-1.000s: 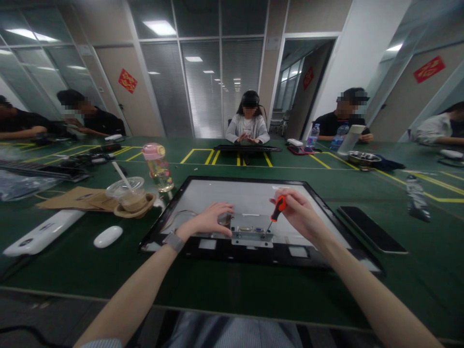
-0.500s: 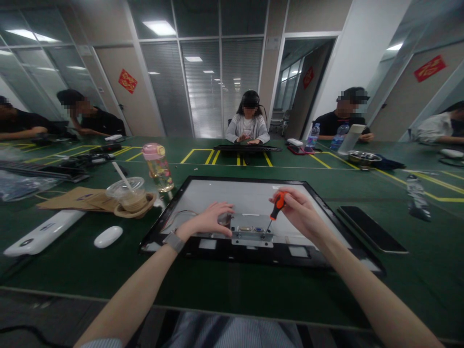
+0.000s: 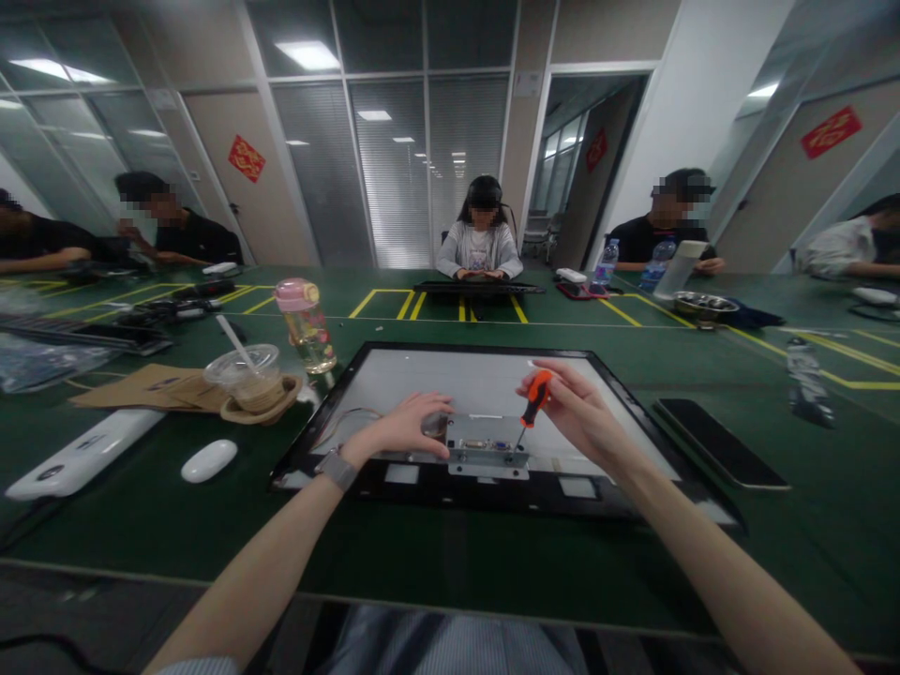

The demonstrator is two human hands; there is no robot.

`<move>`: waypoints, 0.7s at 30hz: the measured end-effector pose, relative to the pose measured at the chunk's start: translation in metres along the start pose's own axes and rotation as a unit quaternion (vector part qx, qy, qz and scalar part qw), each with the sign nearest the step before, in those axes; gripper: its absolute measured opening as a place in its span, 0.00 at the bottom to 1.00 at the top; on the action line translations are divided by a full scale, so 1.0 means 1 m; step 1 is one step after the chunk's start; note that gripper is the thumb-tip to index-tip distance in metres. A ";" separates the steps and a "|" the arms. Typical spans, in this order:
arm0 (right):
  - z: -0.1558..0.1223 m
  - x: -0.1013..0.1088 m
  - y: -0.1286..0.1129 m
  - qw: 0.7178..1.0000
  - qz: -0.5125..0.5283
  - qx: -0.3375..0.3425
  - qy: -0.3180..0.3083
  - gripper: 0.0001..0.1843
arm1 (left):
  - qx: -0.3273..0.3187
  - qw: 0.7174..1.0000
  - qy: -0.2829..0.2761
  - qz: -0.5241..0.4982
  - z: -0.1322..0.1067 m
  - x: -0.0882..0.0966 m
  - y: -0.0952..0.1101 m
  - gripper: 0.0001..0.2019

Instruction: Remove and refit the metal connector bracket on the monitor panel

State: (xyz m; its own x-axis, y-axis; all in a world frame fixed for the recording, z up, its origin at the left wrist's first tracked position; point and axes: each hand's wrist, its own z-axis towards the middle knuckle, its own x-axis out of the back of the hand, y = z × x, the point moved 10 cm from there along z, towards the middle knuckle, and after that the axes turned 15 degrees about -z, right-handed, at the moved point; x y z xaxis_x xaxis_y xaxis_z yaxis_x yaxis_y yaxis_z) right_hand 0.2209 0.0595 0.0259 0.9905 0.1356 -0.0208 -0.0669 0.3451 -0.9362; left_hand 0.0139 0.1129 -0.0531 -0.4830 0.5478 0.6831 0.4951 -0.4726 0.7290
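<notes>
A metal bracket (image 3: 487,467) with video ports along its front side sits on a flat display panel (image 3: 422,366) with a black frame. My left hand (image 3: 414,427) grips the bracket's left end, thumb in front and fingers reaching behind. Between the fingertips of my right hand (image 3: 573,398) is an orange and black screwdriver (image 3: 538,398). Its shaft slants down and left, and the tip meets the bracket near the right end of the ports. Whatever screw may be under the tip is too small to make out.
Right of the panel lies a black phone (image 3: 721,442). To the left are a pink-lidded bottle (image 3: 306,323), an iced drink cup (image 3: 247,375) in a cardboard holder, a white case (image 3: 209,460) and a white power bank (image 3: 84,453). Several people sit across the green table (image 3: 450,553).
The screwdriver handle and my right hand have shifted very slightly left. My left hand stays on the bracket. The person opposite has brought both hands together.
</notes>
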 end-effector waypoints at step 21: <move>0.002 0.000 -0.008 0.999 -0.021 0.031 0.004 0.09 | -0.008 1.000 0.007 0.000 0.001 0.000 -0.007 0.39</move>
State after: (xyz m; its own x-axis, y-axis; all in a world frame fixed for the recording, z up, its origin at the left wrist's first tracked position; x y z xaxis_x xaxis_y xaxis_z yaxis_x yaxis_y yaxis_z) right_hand 0.2213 0.0584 0.0339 0.9936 0.1122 0.0147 -0.0324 0.4069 -0.9129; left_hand 0.0110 0.1174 -0.0582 -0.4924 0.5381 0.6841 0.4833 -0.4846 0.7291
